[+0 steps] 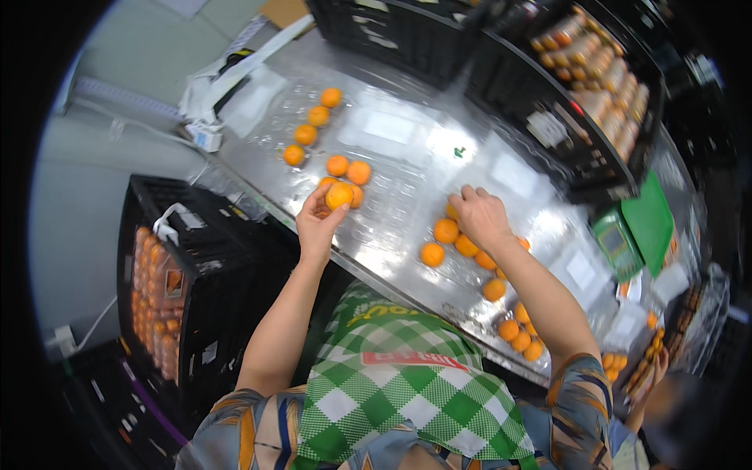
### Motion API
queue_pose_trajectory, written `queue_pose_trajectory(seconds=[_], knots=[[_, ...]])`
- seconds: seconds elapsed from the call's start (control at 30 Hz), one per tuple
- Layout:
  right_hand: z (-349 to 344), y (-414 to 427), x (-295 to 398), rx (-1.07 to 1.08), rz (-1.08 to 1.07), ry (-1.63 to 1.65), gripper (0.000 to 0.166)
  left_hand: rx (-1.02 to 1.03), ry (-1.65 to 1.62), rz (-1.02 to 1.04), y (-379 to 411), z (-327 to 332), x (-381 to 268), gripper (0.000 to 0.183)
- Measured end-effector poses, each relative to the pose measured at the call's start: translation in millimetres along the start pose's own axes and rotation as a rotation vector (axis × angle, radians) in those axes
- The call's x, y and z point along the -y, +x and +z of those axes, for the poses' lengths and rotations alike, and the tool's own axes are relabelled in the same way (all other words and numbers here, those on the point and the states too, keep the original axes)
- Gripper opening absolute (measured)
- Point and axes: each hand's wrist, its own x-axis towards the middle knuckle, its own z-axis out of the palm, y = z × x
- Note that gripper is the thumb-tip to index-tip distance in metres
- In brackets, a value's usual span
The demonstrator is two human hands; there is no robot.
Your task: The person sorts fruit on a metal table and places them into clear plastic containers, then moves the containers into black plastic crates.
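My left hand (pixel 315 226) grips an orange citrus fruit (pixel 339 195) between thumb and fingers. It is above a loose group of similar fruits (pixel 358 172) on a clear plastic clamshell tray (pixel 390 202). Farther back, several fruits stand in a slanting row (pixel 305 135) on another clear tray. My right hand (pixel 483 216) is bent down over the right-hand tray, its fingertips beside a partly covered fruit (pixel 452 211). Whether those fingers hold it is hidden by the hand. More fruits (pixel 446 231) lie just below and under the right forearm.
Black crates (pixel 405 41) line the table's (pixel 376 258) back edge; one holds packed fruit (pixel 605 70). Another crate of fruit (pixel 155 305) stands at the left. A green scale (pixel 617 244) is at the right. A co-worker's hand (pixel 661 364) touches fruit packs at lower right.
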Motion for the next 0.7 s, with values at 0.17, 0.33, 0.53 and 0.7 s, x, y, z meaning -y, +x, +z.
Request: queue_pose_trajectory(seconds=[0.17,0.33,0.53,0.7], knots=[[10.7,19.7,8.5,0.220,-0.077,-0.227,0.006,-0.323,0.365,0.143,68.1,-53.4,10.3,0.048],[4.1,27.2,8.9,0.261,-0.142,-0.247,0.008,-0.458,0.541,0.131,120.0,-74.4,29.5,0.048],[-36.2,40.9,3.8,0.334,0.019,0.002,0.032,-0.565,0.611,0.116,148.5,-91.7,41.5,0.047],[-58.8,98.3,20.4,0.272,0.124,0.492,0.037,-0.544,0.607,0.135,160.5,-91.6,44.2,0.045]])
